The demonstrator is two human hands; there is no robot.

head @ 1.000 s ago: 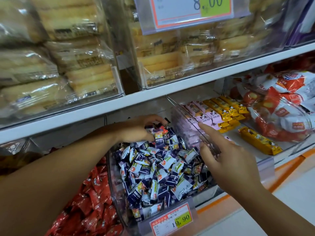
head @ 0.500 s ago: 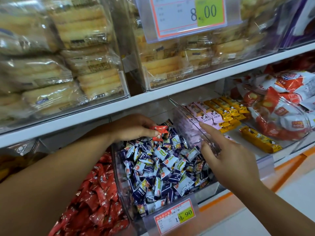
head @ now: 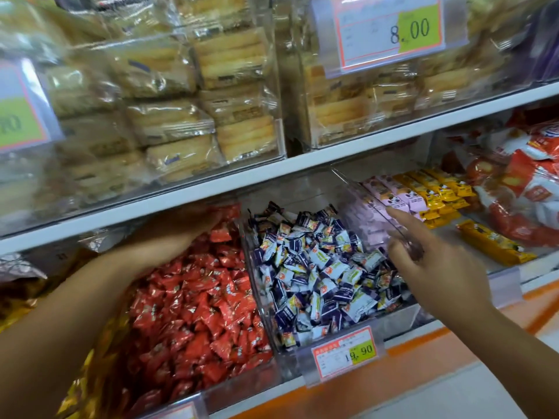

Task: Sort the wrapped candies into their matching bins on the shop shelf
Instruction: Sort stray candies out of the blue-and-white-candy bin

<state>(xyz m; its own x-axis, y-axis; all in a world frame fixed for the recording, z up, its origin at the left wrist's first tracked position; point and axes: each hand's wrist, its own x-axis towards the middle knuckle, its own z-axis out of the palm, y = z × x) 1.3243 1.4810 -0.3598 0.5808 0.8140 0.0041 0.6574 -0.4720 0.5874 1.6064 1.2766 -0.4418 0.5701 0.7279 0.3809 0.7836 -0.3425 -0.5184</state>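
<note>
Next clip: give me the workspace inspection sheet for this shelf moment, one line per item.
Surface: white shelf, orange trim below.
Job's things: red candies fill the left bin; blue-and-white candies fill the middle bin, clear lid raised.
Clutter: pink and yellow bars, red-and-white packs, wrapped cakes above, price tags.
Hands: left hand over the back of the red candies, red wrapper at its fingertips, grip unclear; right hand pinches the clear lid.
Cables: nothing seen.
Surroundings: pale floor under the shelving.

Left grip (head: 187,228), right grip (head: 438,267) bare; forearms (head: 90,297) bare.
</note>
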